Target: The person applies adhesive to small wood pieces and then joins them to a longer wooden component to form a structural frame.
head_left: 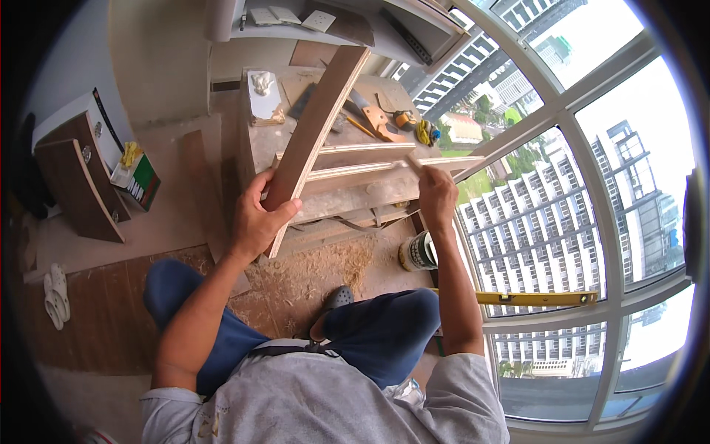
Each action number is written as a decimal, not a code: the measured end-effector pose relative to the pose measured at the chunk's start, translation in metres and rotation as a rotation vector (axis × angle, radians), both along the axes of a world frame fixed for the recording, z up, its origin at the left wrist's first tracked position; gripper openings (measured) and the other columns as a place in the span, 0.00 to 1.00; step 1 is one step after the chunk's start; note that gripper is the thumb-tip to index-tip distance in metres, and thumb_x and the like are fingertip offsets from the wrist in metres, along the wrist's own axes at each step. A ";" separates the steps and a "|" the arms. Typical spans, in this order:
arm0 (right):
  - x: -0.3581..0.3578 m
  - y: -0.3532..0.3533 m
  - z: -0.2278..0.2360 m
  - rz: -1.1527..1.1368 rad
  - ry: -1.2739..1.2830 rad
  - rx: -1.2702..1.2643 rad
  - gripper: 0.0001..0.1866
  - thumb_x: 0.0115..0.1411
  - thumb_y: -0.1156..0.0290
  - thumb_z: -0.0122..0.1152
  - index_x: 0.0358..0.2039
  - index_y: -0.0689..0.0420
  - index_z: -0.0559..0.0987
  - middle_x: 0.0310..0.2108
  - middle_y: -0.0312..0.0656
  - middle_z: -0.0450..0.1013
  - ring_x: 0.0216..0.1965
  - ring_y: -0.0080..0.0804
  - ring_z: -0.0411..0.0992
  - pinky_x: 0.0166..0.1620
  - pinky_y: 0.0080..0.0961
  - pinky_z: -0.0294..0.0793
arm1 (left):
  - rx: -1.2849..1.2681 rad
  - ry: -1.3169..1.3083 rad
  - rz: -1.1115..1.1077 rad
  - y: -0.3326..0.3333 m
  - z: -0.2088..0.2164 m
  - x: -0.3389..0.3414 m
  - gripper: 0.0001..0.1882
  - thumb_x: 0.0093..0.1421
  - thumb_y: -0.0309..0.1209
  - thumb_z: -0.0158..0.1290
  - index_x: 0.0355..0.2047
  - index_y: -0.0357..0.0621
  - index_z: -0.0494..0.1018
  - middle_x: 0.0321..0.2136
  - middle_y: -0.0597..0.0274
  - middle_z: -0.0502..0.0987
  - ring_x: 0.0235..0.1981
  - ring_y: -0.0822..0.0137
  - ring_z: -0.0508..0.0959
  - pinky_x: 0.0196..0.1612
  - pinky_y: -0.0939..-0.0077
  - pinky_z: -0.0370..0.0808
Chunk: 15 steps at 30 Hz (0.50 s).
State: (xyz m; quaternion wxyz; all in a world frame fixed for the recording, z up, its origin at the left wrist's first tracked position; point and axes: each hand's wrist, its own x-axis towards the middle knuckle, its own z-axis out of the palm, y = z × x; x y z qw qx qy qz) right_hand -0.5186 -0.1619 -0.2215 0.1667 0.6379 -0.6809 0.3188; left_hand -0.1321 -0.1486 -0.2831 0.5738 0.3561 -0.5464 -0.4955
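My left hand grips the lower end of a long plywood board, thumb on its face and fingers behind. The board is tilted, its far end up and to the right. Two more plywood strips run rightward from behind it; whether they are joined to it I cannot tell. My right hand is closed around a small, pale, flat piece, held beside the strips' right part. What kind of thing the piece is does not show clearly.
A dusty worktable bears a handsaw, a pencil and a tape measure. Shavings litter the floor. A bucket and yellow spirit level are near the windows at right. Curved wood panels stand left.
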 end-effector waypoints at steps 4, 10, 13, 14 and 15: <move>-0.031 -0.012 0.011 -0.067 0.133 -0.153 0.07 0.63 0.72 0.67 0.41 0.55 0.87 0.41 0.46 0.84 0.44 0.49 0.81 0.52 0.42 0.79 | -0.021 0.038 -0.008 -0.004 -0.007 -0.006 0.34 0.58 0.33 0.69 0.61 0.30 0.72 0.50 0.54 0.82 0.51 0.68 0.80 0.56 0.70 0.76; -0.030 -0.009 -0.004 0.109 0.618 -0.063 0.08 0.62 0.72 0.64 0.41 0.55 0.84 0.39 0.38 0.80 0.43 0.40 0.77 0.49 0.41 0.75 | -0.004 0.040 -0.018 -0.003 -0.005 -0.005 0.34 0.58 0.34 0.69 0.61 0.30 0.73 0.50 0.54 0.82 0.51 0.67 0.79 0.57 0.70 0.76; -0.032 -0.013 0.002 0.106 0.696 -0.003 0.09 0.58 0.72 0.62 0.40 0.54 0.82 0.38 0.36 0.77 0.43 0.38 0.75 0.48 0.39 0.72 | 0.001 0.031 -0.009 -0.001 -0.004 0.000 0.34 0.58 0.33 0.70 0.61 0.30 0.73 0.50 0.54 0.81 0.51 0.67 0.79 0.57 0.70 0.76; -0.037 -0.016 0.004 0.109 0.714 0.034 0.09 0.58 0.72 0.61 0.40 0.54 0.82 0.37 0.36 0.77 0.43 0.39 0.74 0.48 0.39 0.72 | 0.001 0.031 -0.014 -0.002 -0.007 0.001 0.34 0.58 0.33 0.70 0.61 0.30 0.73 0.50 0.54 0.81 0.51 0.67 0.79 0.57 0.70 0.76; -0.046 -0.021 0.005 0.120 0.709 0.018 0.09 0.57 0.73 0.61 0.39 0.54 0.82 0.37 0.36 0.76 0.43 0.39 0.74 0.48 0.40 0.71 | -0.006 0.018 -0.030 -0.004 -0.010 0.000 0.34 0.59 0.32 0.69 0.63 0.32 0.71 0.51 0.57 0.80 0.51 0.70 0.78 0.57 0.72 0.75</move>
